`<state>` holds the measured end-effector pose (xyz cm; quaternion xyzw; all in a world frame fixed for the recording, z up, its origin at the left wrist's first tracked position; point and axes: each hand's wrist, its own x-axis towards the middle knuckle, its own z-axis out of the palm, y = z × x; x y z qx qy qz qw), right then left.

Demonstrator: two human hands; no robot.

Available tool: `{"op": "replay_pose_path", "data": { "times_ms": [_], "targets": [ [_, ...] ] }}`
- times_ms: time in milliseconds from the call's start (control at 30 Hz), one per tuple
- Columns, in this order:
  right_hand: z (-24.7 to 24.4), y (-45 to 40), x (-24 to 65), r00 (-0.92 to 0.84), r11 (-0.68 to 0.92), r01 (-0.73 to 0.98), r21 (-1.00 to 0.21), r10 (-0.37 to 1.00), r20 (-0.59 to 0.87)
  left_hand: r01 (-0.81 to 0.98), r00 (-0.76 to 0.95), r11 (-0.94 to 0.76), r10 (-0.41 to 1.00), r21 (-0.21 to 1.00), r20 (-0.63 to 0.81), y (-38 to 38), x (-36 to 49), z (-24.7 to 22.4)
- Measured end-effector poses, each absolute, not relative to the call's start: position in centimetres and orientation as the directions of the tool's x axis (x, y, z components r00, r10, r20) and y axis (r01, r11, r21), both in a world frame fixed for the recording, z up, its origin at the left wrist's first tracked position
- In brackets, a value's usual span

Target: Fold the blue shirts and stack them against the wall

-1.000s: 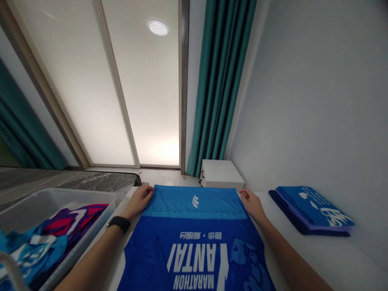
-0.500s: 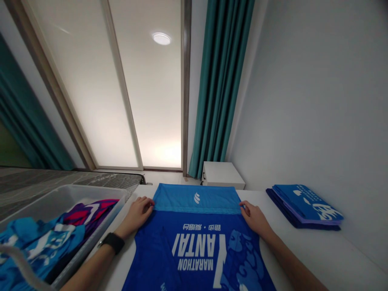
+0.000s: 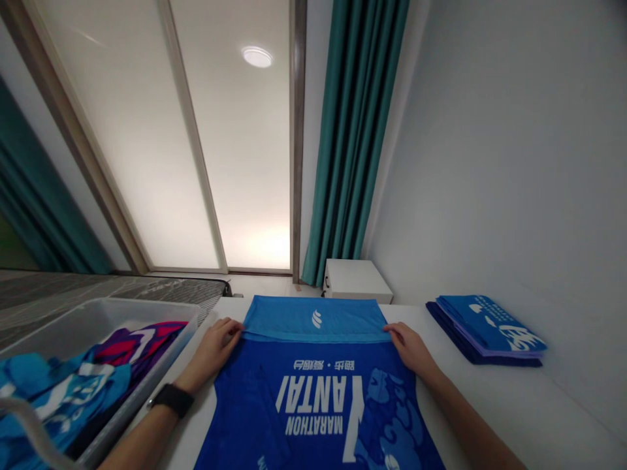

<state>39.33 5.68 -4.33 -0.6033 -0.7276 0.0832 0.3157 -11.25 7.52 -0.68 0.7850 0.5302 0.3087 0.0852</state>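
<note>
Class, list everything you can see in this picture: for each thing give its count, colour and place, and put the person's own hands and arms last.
Marathon shirt: one, blue with white lettering and a lighter blue band at its far end, spread flat on the table.
Folded shirts: one stack, blue, number unclear, on the table's right side by the wall.
Table: one, white.
Plastic bin: one, clear grey, left of the table.
Loose garments: several, blue, purple and pink, inside the bin.
Small cabinet: one, white, beyond the table.
Curtain: teal, beside the window.
Window: frosted, reflecting a ceiling light.
Smartwatch: one, black, left wrist.
Left hand: on the shirt's left edge.
Right hand: on the shirt's right edge.
</note>
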Motion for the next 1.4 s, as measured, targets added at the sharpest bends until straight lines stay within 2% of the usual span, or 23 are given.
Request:
{"op": "replay_pose_path", "data": {
  "times_ms": [167,367,567,700,900,967,1167,1400],
  "targets": [
    [-3.2,5.0,40.1,-0.044,0.230,0.764,-0.603,0.951,0.306,0.755,0.334,-0.482,0.866,0.445,0.371,7.0,-12.0,-0.3],
    [-2.3,4.2,40.0,-0.055,0.202,0.773,-0.601,0.966,0.253,0.740,0.383,-0.489,0.870,0.461,0.309,6.8,-12.4,-0.2],
    [-2.5,4.0,39.9,-0.094,0.195,0.793,-0.577,0.975,0.200,0.760,0.406,-0.496,0.867,0.420,0.290,6.5,-12.2,0.2],
    [-2.9,4.2,40.1,-0.067,0.207,0.797,-0.568,0.964,0.257,0.795,0.286,-0.395,0.913,0.460,0.290,6.5,-11.7,0.2],
    [-3.5,4.7,40.1,0.037,0.158,0.797,-0.582,0.951,0.308,0.750,0.071,-0.229,0.961,0.620,0.269,8.3,-11.9,-0.8],
    [-3.5,4.8,40.0,0.032,0.152,0.805,-0.573,0.954,0.298,0.766,0.030,-0.196,0.962,0.613,0.270,9.6,-12.0,-1.0],
    [-3.7,4.7,39.9,0.022,0.152,0.836,-0.527,0.951,0.308,0.864,-0.031,-0.097,0.969,0.494,0.244,14.1,-11.7,-1.0],
    [-3.6,4.7,40.0,0.011,0.144,0.838,-0.527,0.960,0.280,0.892,-0.094,-0.019,0.969,0.451,0.227,17.4,-9.9,-0.9]
  ]
}}
